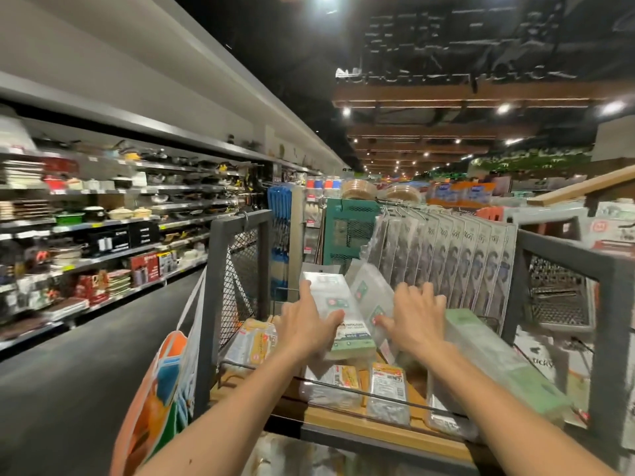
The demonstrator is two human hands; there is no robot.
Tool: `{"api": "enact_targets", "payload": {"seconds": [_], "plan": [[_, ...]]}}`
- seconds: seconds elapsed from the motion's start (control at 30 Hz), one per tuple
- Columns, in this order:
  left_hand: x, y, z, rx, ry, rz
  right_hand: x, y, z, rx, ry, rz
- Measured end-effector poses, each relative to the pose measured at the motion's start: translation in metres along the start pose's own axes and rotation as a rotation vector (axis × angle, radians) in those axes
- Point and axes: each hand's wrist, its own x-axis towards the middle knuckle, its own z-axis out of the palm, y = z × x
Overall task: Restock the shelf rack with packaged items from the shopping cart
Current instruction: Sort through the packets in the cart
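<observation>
Shop aisle [86,372]: left hand [305,321], right hand [415,317] hold packets [343,314].

Long wall shelving [103,214] is seen at L, stocked w/ pans, pots & boxed cookware, much of it blurred. A dark floor [68,389] runs alongside. An orange/blue/green bag [161,400] is hung low at front L. Farther off, blue items [279,207] are hung in a column, w/ a teal mesh stand [350,228] near them & round tan items [359,190] above it. Ceiling spots [503,108] are set along wooden beams [464,94]. A wooden rail [584,185] is angled at R.
</observation>
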Motion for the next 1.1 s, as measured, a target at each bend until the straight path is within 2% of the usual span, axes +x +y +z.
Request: {"api": "enact_targets", "payload": {"seconds": [0.2,0.3,0.43,0.63,0.73,0.87,0.97,1.1], "plan": [[-0.012,0.016,-0.011,-0.309,0.087,0.093,-0.005,0.01,-0.004,0.395,0.096,0.006],[-0.019,0.02,-0.026,-0.364,0.166,0.131,-0.004,0.016,-0.014,0.526,0.171,0.008],[-0.039,0.016,-0.056,-0.407,0.188,0.174,-0.017,0.02,-0.036,0.726,0.242,0.061],[-0.107,-0.014,-0.125,-0.467,0.226,0.217,-0.085,-0.026,-0.083,1.011,0.297,0.008],[-0.155,-0.058,-0.16,-0.447,0.261,0.189,-0.132,-0.073,-0.087,1.205,0.21,-0.029],[-0.232,-0.132,-0.202,-0.419,0.345,0.049,-0.2,-0.15,-0.07,1.385,-0.051,-0.049],[-0.293,-0.191,-0.226,-0.39,0.445,-0.087,-0.259,-0.209,-0.046,1.438,-0.278,-0.102],[-0.374,-0.264,-0.24,-0.324,0.544,-0.302,-0.339,-0.273,-0.011,1.358,-0.511,-0.182]]}}
